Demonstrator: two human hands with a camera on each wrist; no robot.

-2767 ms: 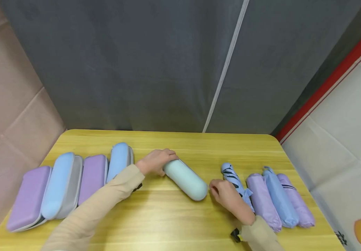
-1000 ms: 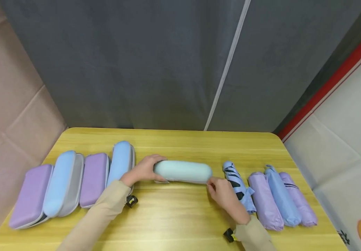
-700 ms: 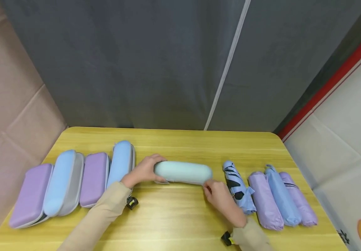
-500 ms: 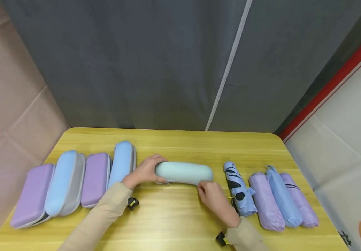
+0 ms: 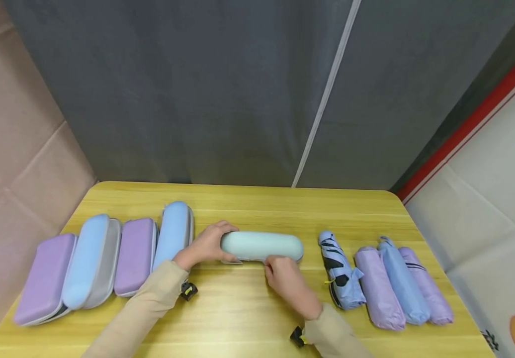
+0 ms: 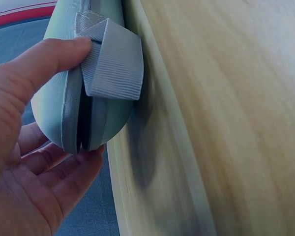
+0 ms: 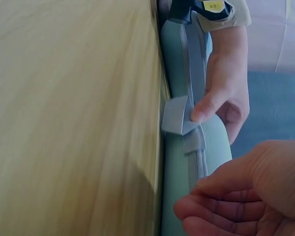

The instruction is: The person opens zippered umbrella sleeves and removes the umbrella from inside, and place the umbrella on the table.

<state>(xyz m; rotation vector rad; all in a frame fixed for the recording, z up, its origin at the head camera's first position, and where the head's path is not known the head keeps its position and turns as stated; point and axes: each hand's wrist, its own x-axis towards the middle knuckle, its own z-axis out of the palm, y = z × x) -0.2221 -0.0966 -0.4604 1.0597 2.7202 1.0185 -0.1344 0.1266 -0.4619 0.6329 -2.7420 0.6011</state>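
Note:
A mint green hard-shell zip case [image 5: 262,244] lies crosswise at the middle of the table, its zip seam facing me. My left hand [image 5: 213,242] grips its left end, thumb pressing beside a grey fabric tab [image 6: 113,64] and fingers round the far side. A dark gap shows in the seam under that tab in the left wrist view. My right hand [image 5: 286,281] is at the front of the case, right of its middle. In the right wrist view its thumb and curled forefinger pinch at the zip [image 7: 200,160]; the pull itself is hidden by the fingers.
To the left stand a purple case [image 5: 44,278], a blue case [image 5: 86,261], another purple case [image 5: 135,256] and a narrow blue case [image 5: 173,231]. Folded umbrellas lie on the right: a patterned blue one [image 5: 340,271], purple ones [image 5: 378,288] and a plain blue one [image 5: 404,283].
The mint green case has turned from slanting to crosswise. My right hand has slid left along its front seam from the right end. My left hand still holds the left end.

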